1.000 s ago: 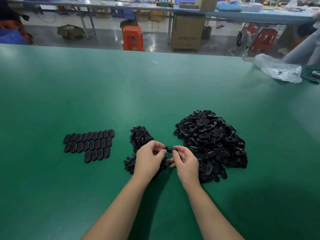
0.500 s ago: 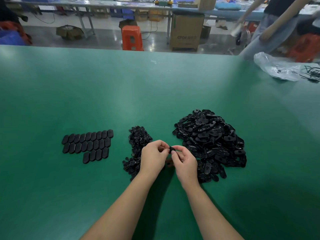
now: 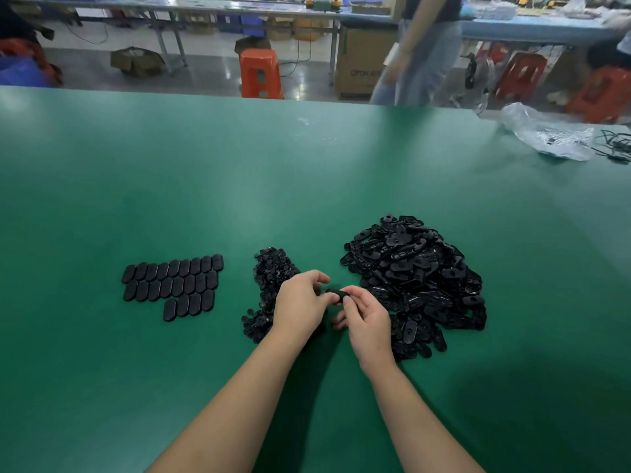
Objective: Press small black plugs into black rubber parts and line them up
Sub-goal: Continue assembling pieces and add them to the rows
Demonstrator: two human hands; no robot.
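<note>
A broad green table (image 3: 211, 172) fills most of the view, its matte top catching soft patches of overhead light. Low in the middle, the left hand (image 3: 300, 307) and the right hand (image 3: 367, 319) meet with fingers curled, together pinching one black rubber part (image 3: 336, 295) just above the surface. Behind the left hand lies a small heap of black plugs (image 3: 269, 274), and just right of the right hand sits a much larger pile of loose rubber parts (image 3: 413, 278). Well to the left, finished parts (image 3: 172, 285) lie flat in three tidy staggered rows, touching edge to edge. At the table's far right corner rests a crumpled clear plastic bag (image 3: 546, 136) with thin dark cables (image 3: 614, 148) beside it. Beyond the far edge the room shows a shiny grey floor, an orange stool (image 3: 260, 72), a tall cardboard box (image 3: 362, 61), a long blue workbench (image 3: 529, 27), more red stools (image 3: 519, 75), and a blurred person in jeans (image 3: 423, 52).
</note>
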